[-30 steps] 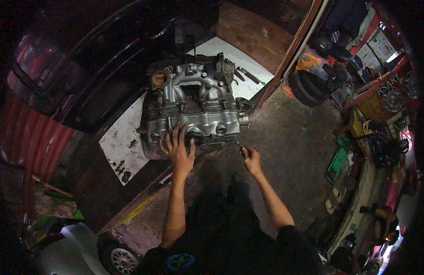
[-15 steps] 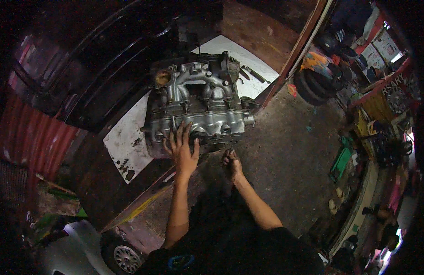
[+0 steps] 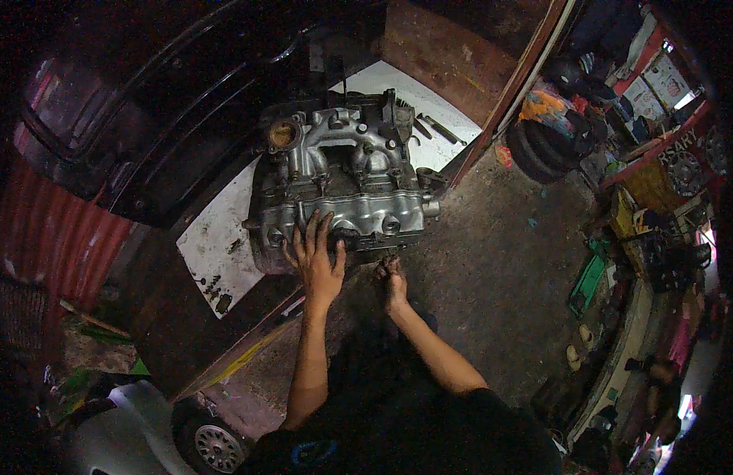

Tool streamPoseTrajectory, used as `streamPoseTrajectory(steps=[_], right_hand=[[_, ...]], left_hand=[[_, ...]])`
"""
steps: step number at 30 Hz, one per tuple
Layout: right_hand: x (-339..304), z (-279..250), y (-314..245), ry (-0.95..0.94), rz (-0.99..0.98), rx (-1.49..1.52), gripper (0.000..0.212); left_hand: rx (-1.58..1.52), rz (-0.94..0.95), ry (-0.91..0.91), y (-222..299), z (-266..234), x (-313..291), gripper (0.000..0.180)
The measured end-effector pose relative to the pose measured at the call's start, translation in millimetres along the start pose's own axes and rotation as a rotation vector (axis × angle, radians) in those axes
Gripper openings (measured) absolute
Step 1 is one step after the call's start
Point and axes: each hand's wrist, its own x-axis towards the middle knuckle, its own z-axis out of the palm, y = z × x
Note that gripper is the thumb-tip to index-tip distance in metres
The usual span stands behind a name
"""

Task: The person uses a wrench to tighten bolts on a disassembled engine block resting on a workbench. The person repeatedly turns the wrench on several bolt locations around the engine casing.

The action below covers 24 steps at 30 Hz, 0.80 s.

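Note:
A silver and dark metal engine (image 3: 358,207) with a valve cover and a curved intake manifold (image 3: 303,150) lies on a white sheet (image 3: 216,237) on a bench. My left hand (image 3: 317,257) rests on the near side of the valve cover, fingers stretched and spread. Just below the engine's near edge, toward the right, is my right hand (image 3: 393,281). Its fingers are curled closed; whatever they may hold is too small and dark to make out.
Dark metal tools (image 3: 438,127) lie on the sheet beyond the engine, and small dark parts (image 3: 216,293) at its near left corner. A tire (image 3: 541,150) stands at right, a green object (image 3: 590,277) on the floor. A car wheel (image 3: 218,447) shows at lower left.
My right hand has shifted slightly left, still closed near the engine's lower edge. The left hand stays in place on the valve cover.

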Motion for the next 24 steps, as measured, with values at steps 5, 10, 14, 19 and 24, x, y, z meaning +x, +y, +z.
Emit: streamPoseTrajectory(steps=[5,10,14,19,24], right_hand=[[13,7,21,-0.020,-0.045,0.126,0.038],[12,16,20,0.137,-0.158,-0.067,0.043],[17,-12,0,0.323,-0.557,-0.804,0.022],[24,-66,-103,0.040,-0.742,-1.711,0.037],[-8,-39,-157,-0.164,-1.311,-2.071,0.024]], left_hand=[[0.002,-0.027,-0.016,6,-4,1,0.050],[0.009,-0.014,-0.036,4,-6,0,0.051],[0.017,-0.014,0.003,-1,1,-3,0.051],[0.009,0.018,0.019,0,-3,-2,0.053],[0.028,-0.003,-0.026,3,-8,-5,0.053]])
